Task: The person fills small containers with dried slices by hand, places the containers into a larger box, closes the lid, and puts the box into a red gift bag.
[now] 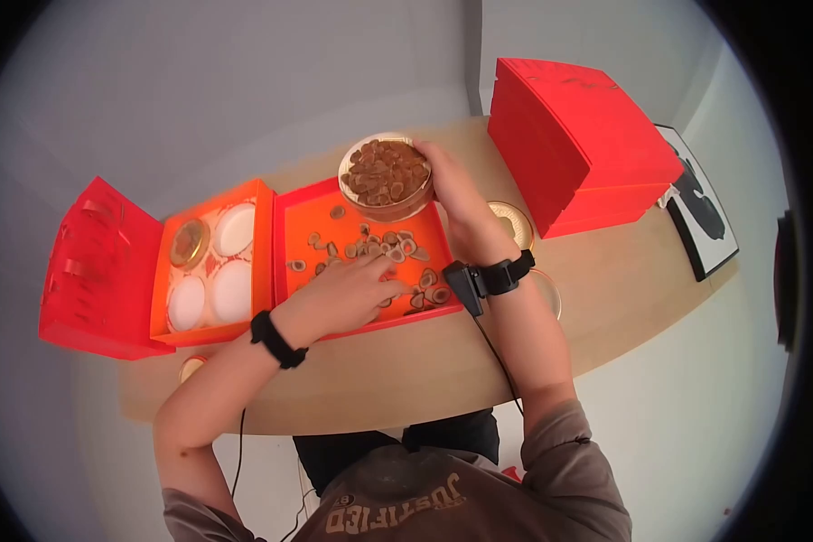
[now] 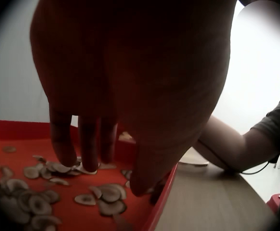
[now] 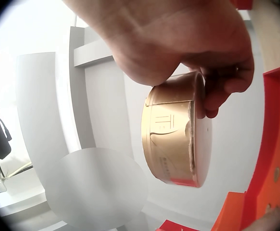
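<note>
My right hand [image 1: 450,181] grips a round gold-labelled tub [image 3: 173,137] by its side, above the far edge of a shallow red-orange box lid [image 1: 303,217]. Brown dried slices [image 1: 384,172] fill the tub to near its rim. Over the lid, my left hand [image 1: 348,291] reaches down among loose dark-edged slices [image 1: 397,244]. In the left wrist view its fingers [image 2: 88,144] point downward, apart from the thumb, with pale slices [image 2: 39,204] scattered below them. Those fingertips overlap several slices in that view, and no slice shows pinched between them.
Left of the lid stands an opened red box [image 1: 266,253] holding a gold-lidded tub [image 1: 190,244] and white round tubs [image 1: 232,291]. A closed red box [image 1: 578,144] and a framed picture [image 1: 705,217] are at the right. Round gold lids [image 1: 513,221] lie beside my right forearm.
</note>
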`<state>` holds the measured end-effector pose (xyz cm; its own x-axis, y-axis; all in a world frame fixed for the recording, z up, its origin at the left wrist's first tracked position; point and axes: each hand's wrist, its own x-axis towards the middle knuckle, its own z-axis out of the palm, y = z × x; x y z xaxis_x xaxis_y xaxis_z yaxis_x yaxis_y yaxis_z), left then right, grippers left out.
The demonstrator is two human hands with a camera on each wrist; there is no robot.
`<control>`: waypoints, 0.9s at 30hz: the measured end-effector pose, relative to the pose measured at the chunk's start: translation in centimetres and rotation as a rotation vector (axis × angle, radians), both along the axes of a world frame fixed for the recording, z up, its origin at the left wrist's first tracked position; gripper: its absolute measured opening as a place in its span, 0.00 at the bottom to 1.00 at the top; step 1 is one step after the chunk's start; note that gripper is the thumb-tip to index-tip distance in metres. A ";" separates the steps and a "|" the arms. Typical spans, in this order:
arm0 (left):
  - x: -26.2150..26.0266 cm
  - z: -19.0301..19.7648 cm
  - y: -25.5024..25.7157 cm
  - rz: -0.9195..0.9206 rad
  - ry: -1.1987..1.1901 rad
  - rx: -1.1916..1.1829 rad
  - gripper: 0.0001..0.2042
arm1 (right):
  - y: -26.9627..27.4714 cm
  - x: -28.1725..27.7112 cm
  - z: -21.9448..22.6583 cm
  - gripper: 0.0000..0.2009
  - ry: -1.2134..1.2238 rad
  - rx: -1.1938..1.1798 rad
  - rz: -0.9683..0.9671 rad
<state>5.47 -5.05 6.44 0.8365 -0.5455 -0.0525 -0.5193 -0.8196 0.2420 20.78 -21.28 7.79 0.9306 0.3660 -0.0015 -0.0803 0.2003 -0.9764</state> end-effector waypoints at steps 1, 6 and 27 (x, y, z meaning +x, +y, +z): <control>0.5 -1.5 0.1 0.004 0.002 -0.008 0.17 | 0.1 0.2 -0.1 0.22 0.009 0.019 0.002; 3.1 -2.3 -1.2 -0.233 -0.020 -0.002 0.33 | 0.2 1.2 -0.7 0.21 0.022 0.001 0.025; 3.9 -0.4 1.1 0.148 0.602 -0.050 0.09 | -0.3 1.3 -0.2 0.17 0.028 0.031 0.030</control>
<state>9.40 -4.00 6.08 0.7354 -0.4396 -0.5157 -0.1613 -0.8527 0.4969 22.08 -21.60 7.60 0.9188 0.3944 -0.0160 -0.1145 0.2275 -0.9670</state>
